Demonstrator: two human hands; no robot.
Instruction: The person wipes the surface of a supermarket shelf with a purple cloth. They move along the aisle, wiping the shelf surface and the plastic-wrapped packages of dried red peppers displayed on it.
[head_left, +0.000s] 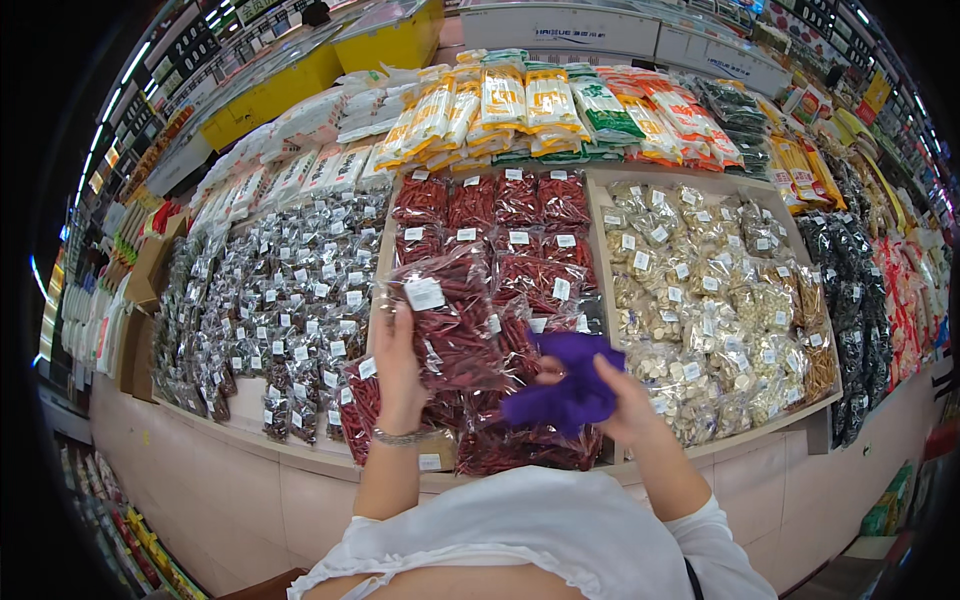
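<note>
A clear plastic bag of dried red chilies (457, 322) with a white label is held up by my left hand (399, 360), which grips its left side. My right hand (619, 390) clutches a crumpled purple cloth (570, 386) just right of that bag. Below both hands, more bags of dried chilies (525, 446) fill the middle compartment of the display. Behind the held bag, further chili bags (514, 199) lie in rows. Parts of the fingers on both hands are hidden by the bag and the cloth.
Small labelled bags of dark dried goods (300, 285) fill the left compartment. Bags of pale dried slices (697, 322) lie to the right, past a divider (604, 262). Noodle-like packets (502, 101) are piled at the back, before white freezers (559, 30). A cardboard box (139, 352) stands left.
</note>
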